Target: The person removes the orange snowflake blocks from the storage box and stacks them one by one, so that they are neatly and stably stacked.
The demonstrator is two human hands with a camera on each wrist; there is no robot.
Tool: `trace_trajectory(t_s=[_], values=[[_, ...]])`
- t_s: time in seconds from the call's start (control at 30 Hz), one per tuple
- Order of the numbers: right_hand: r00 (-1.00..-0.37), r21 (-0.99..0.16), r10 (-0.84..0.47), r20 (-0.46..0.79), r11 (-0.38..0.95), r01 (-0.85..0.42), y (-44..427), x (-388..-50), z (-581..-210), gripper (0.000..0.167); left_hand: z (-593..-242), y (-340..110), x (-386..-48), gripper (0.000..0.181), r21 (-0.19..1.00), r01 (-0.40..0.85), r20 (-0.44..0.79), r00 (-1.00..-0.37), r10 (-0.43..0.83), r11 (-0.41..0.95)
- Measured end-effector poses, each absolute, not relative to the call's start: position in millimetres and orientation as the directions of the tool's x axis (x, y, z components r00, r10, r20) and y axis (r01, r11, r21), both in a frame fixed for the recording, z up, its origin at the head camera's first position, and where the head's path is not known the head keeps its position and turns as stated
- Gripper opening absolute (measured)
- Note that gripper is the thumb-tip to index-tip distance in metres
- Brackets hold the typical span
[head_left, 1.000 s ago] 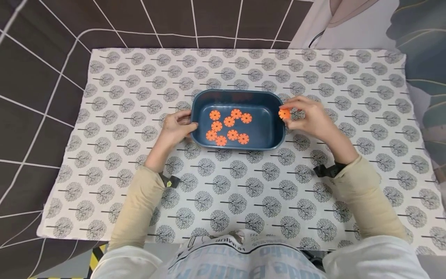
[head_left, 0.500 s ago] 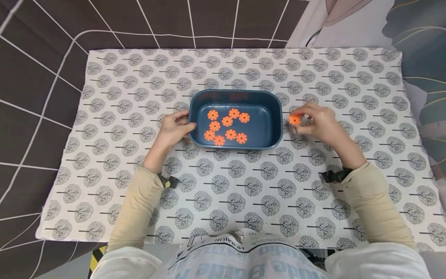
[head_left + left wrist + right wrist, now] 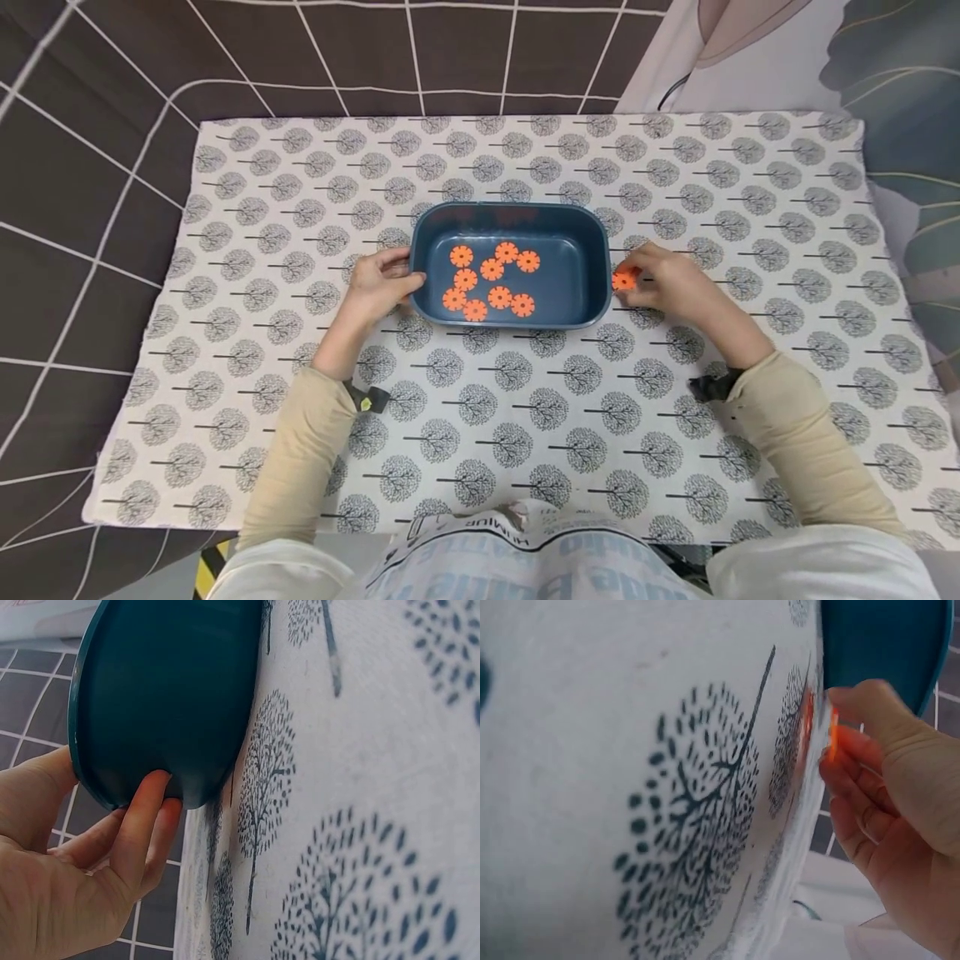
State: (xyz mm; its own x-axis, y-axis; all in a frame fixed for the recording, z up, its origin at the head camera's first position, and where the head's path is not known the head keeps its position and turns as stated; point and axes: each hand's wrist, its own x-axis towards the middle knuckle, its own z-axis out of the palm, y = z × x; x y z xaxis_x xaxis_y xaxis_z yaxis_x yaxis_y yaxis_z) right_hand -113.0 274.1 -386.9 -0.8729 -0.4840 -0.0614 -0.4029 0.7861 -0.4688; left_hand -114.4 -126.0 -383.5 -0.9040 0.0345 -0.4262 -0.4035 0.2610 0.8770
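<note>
A dark blue, rounded rectangular plastic tub [image 3: 561, 279] sits on the patterned cloth. Several orange notched discs [image 3: 492, 269] with dark centre holes lie on its floor, mostly towards the left. My left hand [image 3: 377, 287] grips the tub's left end, thumb at the rim and fingertips against the outer wall [image 3: 161, 697]. Just outside the right end, my right hand [image 3: 667, 282] pinches one more orange disc [image 3: 623, 281] between thumb and fingers. In the right wrist view this disc [image 3: 834, 735] appears edge-on, close to the cloth; whether it touches the cloth I cannot tell.
A white cloth [image 3: 517, 442] printed with grey trees covers the table. Dark tiled-pattern wall covering [image 3: 465, 50] rises behind and to the left. At the right hangs a leaf-patterned curtain [image 3: 907, 108].
My right hand has carried its orange disc away from the tub's right rim and lowered it towards the cloth beside the tub. The left hand keeps its grip on the tub.
</note>
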Motion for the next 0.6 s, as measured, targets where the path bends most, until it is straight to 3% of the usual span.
trace_trajectory(t_s=[0.17,0.6], values=[[-0.846,-0.414,-0.533,-0.007,0.772,-0.483,267.7,-114.7,-386.0,0.033,-381.6,-126.0,-117.3,0.055,0.884,-0.393,-0.414,-0.91,0.032,0.253],[-0.852,-0.414,-0.523,-0.026,0.781,-0.467,272.2,-113.9,-391.9,0.036,-382.4,-123.7,-117.2,0.055,0.878,-0.409,-0.431,-0.901,0.04,0.249]])
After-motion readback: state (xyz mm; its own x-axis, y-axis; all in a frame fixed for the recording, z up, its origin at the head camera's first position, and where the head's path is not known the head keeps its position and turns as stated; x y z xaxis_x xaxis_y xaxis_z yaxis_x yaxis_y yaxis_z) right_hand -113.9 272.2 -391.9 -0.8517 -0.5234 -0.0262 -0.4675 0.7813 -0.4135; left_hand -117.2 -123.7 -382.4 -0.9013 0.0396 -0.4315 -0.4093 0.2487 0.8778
